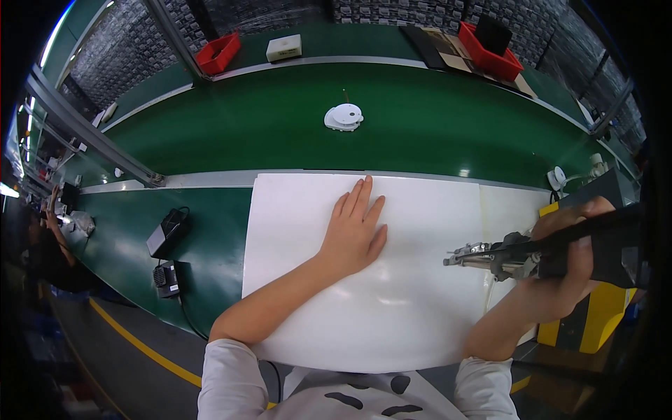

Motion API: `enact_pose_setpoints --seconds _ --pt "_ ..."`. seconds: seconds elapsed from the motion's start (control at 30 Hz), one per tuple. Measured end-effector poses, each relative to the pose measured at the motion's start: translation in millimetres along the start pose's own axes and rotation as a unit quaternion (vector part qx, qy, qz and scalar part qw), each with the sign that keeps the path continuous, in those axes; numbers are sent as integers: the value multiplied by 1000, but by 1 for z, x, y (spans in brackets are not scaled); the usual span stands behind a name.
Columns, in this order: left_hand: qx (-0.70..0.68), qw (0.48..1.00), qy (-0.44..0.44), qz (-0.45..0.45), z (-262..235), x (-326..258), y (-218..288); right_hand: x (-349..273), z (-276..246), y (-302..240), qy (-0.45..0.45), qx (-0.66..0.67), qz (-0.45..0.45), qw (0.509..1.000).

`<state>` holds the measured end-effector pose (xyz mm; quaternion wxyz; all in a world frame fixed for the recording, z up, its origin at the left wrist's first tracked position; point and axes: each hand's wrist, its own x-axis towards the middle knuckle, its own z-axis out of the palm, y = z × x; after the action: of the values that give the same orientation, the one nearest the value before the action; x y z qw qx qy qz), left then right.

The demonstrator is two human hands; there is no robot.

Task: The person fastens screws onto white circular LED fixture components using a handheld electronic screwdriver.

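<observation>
Centre frame, left hand (352, 236) lies spread; at right, right hand (568, 281) clasps metal-tipped tool (514, 262). Apparently tool handling; next move needs steadiness.

The left hand (353, 238) is lying palm down on the white board (413, 315), fingers pointing toward its far edge, thumb spreading rightward; the right hand (575, 280) is curling its fingers at the board's right side.
</observation>
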<state>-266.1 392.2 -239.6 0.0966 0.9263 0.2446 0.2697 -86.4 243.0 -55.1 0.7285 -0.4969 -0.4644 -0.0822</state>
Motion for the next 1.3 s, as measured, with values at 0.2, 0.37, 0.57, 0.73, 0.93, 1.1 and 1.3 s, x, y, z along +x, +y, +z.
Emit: enact_pose_setpoints --seconds 0.2,0.37,0.57,0.73,0.93,1.1,1.3 --pt "-30 1000 7 -6 1 -2 1 -1 17 -9 47 -19 10 999" --pt "-55 998 3 3 -3 -5 -1 -3 12 -5 37 38 12 999" --pt "-42 999 3 3 -5 -6 -3 -3 27 -11 107 38 17 993" --pt "-50 999 7 11 -4 -6 -2 -5 16 -7 69 56 9 996" --pt "-53 998 7 14 -2 -6 -3 -6 20 -5 81 41 9 996" --pt "-58 998 -7 -1 -7 -6 -3 -8 14 -1 43 57 10 997" --pt "-77 995 55 -2 -12 -3 -1 -7 23 -5 71 63 8 995"
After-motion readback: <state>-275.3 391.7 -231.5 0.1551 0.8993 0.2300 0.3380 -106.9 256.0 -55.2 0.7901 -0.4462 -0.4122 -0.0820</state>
